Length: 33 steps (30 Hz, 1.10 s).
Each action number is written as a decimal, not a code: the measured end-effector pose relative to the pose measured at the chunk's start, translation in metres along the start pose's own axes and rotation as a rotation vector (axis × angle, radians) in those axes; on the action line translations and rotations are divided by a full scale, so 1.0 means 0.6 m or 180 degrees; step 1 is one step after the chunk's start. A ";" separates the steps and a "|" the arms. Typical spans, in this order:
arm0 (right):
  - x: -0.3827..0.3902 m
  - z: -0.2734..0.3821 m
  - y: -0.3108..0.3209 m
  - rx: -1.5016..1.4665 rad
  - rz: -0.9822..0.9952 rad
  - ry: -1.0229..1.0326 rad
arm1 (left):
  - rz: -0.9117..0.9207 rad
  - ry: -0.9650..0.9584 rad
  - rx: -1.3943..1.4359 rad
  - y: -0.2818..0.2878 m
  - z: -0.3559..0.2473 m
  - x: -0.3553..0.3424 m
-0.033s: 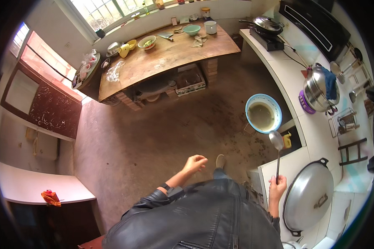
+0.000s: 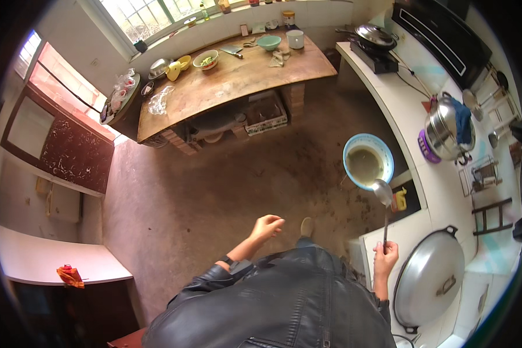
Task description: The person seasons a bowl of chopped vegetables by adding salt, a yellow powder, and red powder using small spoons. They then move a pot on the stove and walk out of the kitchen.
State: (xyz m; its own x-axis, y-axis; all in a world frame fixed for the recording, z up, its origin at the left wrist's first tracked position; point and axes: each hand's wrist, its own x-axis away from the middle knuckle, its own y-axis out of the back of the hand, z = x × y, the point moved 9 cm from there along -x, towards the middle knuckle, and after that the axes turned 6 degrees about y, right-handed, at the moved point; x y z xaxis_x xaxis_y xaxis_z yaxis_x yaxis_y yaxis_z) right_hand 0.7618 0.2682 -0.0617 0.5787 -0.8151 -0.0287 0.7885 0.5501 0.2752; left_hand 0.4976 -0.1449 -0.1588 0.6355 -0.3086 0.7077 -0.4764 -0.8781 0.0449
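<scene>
My right hand (image 2: 385,258) grips the handle of a metal ladle (image 2: 381,191), whose head hangs at the near rim of a blue-rimmed basin (image 2: 363,164) holding cloudy greyish water. Just right of that hand, a large lidded metal pan (image 2: 427,281) rests on the white tiled counter (image 2: 374,81). My left hand (image 2: 267,228) is raised over the concrete floor in front of me, fingers loosely bent and slightly apart with nothing in them.
A wooden table (image 2: 238,81) carries bowls, a cleaver and cloths. Along the right counter stand a stove with a wok (image 2: 374,37) and a steel pot (image 2: 441,133). A yellow jug (image 2: 399,200) is below the counter. A pale ledge (image 2: 64,255) holds an orange packet at left.
Both my hands have shifted very slightly away from my body, and the ladle's head has moved a little to the left with my right hand.
</scene>
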 end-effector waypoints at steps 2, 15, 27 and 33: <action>-0.092 0.014 -0.080 -0.0133 0.0126 0.0103 | -0.0402 -0.0039 0.0281 0.066 -0.044 -0.035; -0.458 0.117 -0.604 -0.0072 0.1504 -0.0374 | -0.1179 0.0302 0.1572 0.305 -0.156 -0.226; -0.697 0.218 -1.087 0.0359 0.1541 -0.0052 | -0.1315 0.0031 0.0531 0.622 -0.513 -0.499; -0.816 0.276 -1.299 0.0924 0.1661 0.0541 | -0.1271 -0.0388 0.0912 0.700 -0.640 -0.640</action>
State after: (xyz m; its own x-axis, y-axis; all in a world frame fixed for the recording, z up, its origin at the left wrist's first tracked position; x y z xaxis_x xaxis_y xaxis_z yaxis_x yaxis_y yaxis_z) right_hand -0.1705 0.2084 -0.1031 0.9165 -0.3986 0.0341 0.3177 0.7768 0.5437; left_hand -0.1797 -0.2548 -0.1407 0.8086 0.0461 0.5865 -0.0069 -0.9961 0.0879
